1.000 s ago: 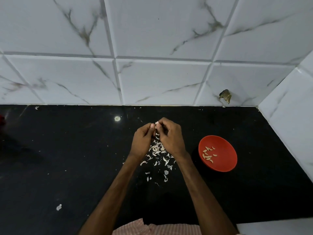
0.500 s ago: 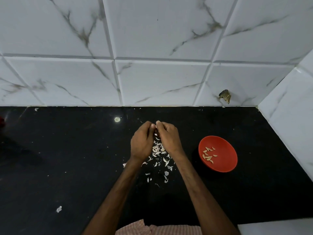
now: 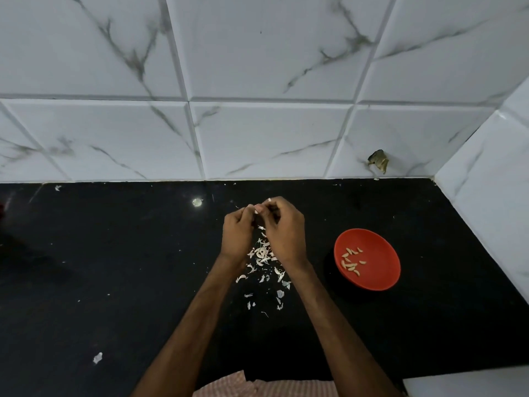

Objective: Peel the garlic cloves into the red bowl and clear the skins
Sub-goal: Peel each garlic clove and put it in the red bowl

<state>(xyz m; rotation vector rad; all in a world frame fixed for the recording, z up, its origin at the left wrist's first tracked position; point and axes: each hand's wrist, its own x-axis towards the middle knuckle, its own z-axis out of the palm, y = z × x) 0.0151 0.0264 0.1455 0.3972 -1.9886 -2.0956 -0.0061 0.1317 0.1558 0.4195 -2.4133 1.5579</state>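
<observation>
Both hands meet above the black counter (image 3: 114, 267) near its middle. My left hand (image 3: 238, 234) and my right hand (image 3: 283, 230) pinch a small garlic clove (image 3: 259, 210) between their fingertips; only white bits of it show. Below the hands lies a scatter of white garlic skins (image 3: 264, 262). To the right stands the red bowl (image 3: 380, 270) with several peeled cloves (image 3: 350, 260) lying inside it.
White marble tiles form the back wall (image 3: 257, 133) and the right side wall (image 3: 492, 202). A stray skin piece (image 3: 97, 358) lies at the front left. A small brown scrap (image 3: 378, 161) sticks to the back wall.
The hands stay together over the skin pile; the fingers have shifted slightly on the clove. The bowl has not moved.
</observation>
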